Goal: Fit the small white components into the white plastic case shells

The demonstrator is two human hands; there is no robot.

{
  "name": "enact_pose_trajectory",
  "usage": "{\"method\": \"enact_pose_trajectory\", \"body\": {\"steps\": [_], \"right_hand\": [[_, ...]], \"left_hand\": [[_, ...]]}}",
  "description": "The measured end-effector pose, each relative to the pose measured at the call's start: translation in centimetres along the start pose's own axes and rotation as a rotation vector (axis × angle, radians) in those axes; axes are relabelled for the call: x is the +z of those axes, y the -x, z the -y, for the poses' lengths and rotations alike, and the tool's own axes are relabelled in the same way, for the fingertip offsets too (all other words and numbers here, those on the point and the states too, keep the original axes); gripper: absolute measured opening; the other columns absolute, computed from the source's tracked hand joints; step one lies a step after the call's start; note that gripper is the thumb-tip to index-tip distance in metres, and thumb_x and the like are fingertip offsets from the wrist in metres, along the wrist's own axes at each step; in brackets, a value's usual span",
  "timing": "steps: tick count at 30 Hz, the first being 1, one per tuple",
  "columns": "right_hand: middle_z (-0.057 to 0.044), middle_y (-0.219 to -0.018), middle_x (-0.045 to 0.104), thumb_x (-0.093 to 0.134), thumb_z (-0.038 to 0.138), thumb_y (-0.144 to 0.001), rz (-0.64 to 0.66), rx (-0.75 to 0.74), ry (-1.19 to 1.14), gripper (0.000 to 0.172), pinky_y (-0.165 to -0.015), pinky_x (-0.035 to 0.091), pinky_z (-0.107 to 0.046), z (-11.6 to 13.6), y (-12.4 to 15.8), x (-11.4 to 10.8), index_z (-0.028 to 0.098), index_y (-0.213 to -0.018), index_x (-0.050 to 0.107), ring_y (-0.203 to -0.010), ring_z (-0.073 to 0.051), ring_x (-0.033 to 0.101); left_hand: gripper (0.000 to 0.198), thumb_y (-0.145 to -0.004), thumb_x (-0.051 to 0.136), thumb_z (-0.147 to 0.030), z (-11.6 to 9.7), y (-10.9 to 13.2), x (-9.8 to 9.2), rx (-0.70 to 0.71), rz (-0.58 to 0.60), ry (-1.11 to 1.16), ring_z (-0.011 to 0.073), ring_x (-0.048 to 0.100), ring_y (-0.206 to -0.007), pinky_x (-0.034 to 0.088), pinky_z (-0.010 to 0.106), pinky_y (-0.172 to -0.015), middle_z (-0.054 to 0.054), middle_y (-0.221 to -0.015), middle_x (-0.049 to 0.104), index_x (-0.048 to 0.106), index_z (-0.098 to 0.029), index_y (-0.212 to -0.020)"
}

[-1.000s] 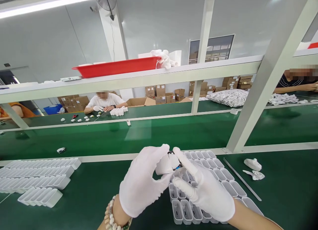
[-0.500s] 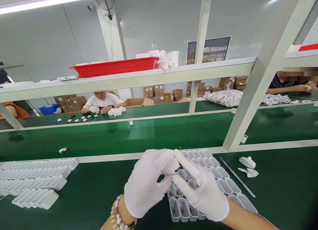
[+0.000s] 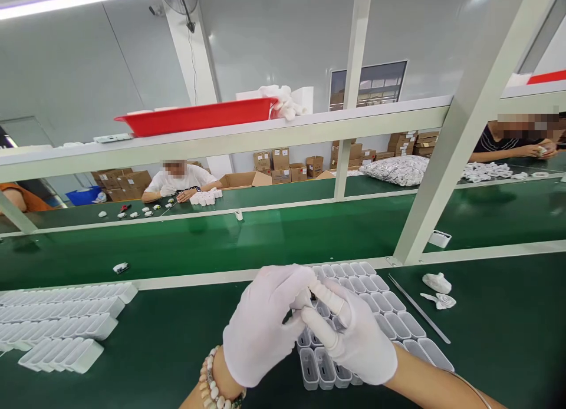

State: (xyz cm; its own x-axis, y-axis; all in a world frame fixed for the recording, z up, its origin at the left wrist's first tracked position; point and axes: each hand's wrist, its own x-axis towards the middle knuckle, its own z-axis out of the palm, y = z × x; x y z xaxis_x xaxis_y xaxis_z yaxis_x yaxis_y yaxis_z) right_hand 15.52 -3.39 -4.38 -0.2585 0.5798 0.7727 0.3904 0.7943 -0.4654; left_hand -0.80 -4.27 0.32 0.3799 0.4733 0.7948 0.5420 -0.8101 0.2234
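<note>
My left hand, in a white glove, is closed around a small white plastic housing above the bench. Most of that part is hidden behind fingers. My right hand, gloved too, presses its thumb and fingertips together against the housing's right end; whether they pinch a smaller piece there cannot be made out. Beneath and behind both hands stand rows of open white plastic cases, hollow side up.
More white cases lie in rows at the left. A thin metal rod and crumpled white scraps sit at the right. Behind runs a green belt carrying small parts. A slanted post and a shelf with a red tray stand ahead.
My right fingers have closed in on the housing, and a blue bit seen at its end is now covered. Small white parts on the belt have shifted right.
</note>
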Motion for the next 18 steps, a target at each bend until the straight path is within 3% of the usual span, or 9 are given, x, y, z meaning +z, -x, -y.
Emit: {"method": "enact_pose_trajectory", "body": {"steps": [4,7,10,13,18], "right_hand": [[-0.003,-0.081,0.069,0.052,0.027,-0.093,0.019,-0.007,-0.024,0.053,-0.075,0.061,-0.041,0.2,-0.5,-0.7,0.029,-0.145,0.043,-0.09,-0.026,0.07],[-0.007,-0.105,0.074,0.055,0.031,-0.093,0.098,0.079,-0.166,0.05,-0.091,0.058,-0.043,1.2,-1.4,-2.1,0.026,-0.142,0.047,-0.108,-0.027,0.068],[-0.007,-0.125,0.069,0.053,0.034,-0.095,0.245,0.235,-0.251,0.043,-0.102,0.052,-0.04,2.1,-2.5,-3.7,0.027,-0.137,0.055,-0.118,-0.025,0.063],[-0.004,-0.118,0.073,0.051,0.031,-0.096,0.275,0.335,-0.248,0.03,-0.097,0.054,-0.036,2.3,-3.3,-4.6,0.028,-0.119,0.07,-0.111,-0.024,0.067],[-0.004,-0.09,0.079,0.058,0.025,-0.089,0.267,0.404,-0.233,0.021,-0.069,0.059,-0.029,1.2,-3.3,-4.7,0.026,-0.096,0.079,-0.08,-0.02,0.073]], "left_hand": [[0.057,-0.079,0.059,0.0,0.8,0.1,0.3,-0.08,-0.014,0.225,0.0136,0.062,-0.079,0.054,0.03,-0.081,-0.002,-0.085,0.067,0.052,-0.026,-0.13],[0.062,-0.079,0.072,-0.011,1.6,0.3,0.2,-0.304,0.04,0.524,0.0162,0.066,-0.09,0.054,0.032,-0.086,0.004,-0.108,0.07,0.051,-0.028,-0.135],[0.075,-0.072,0.082,-0.019,2.4,0.4,0.0,-0.488,0.156,0.804,0.0198,0.066,-0.096,0.053,0.034,-0.09,0.009,-0.122,0.067,0.049,-0.026,-0.139],[0.081,-0.069,0.085,-0.025,3.1,0.5,-0.1,-0.536,0.26,1.004,0.0188,0.066,-0.085,0.053,0.035,-0.085,0.013,-0.119,0.069,0.048,-0.024,-0.141],[0.083,-0.068,0.086,-0.042,4.1,0.8,0.1,-0.559,0.389,1.149,0.0152,0.065,-0.068,0.054,0.033,-0.07,0.017,-0.118,0.069,0.05,-0.023,-0.14]]}}
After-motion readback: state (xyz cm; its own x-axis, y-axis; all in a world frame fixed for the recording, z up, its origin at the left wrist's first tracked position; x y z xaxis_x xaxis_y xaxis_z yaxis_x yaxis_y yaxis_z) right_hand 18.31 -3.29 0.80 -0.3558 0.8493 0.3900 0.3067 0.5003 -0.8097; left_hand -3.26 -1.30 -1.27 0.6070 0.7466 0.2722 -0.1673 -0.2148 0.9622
